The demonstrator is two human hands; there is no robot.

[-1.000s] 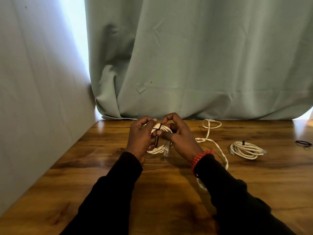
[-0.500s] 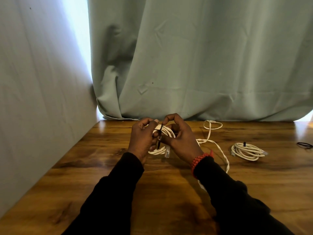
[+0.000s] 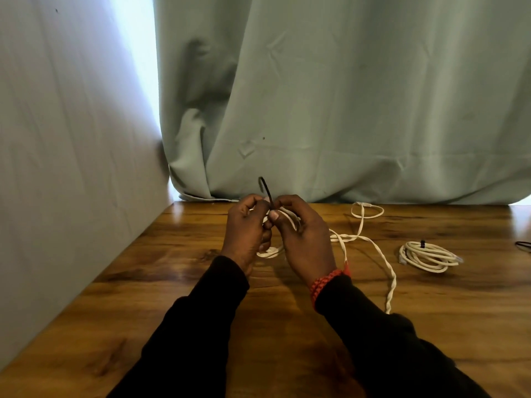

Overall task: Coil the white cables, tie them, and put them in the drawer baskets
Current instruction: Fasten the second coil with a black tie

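- Wooden table (image 3: 201,326) carries everything; no drawer baskets in view.
- Right hand (image 3: 304,239) curls round the white coil (image 3: 268,251), held at centre, just above the wood.
- Left hand (image 3: 244,231) pinches the black tie (image 3: 266,191), tail up at 12 o'clock.
- Tied coil (image 3: 428,255) lies at 3 o'clock; loose cable (image 3: 373,245) between.
- Risk, I judge: a slack pinch lets the tie slip and the loops spring apart.

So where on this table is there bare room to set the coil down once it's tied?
Bare wood lies along the left wall, left of the left hand, and near the front edge between the sleeves. Right of the right hand it is crowded: a loose cable, then a tied coil.
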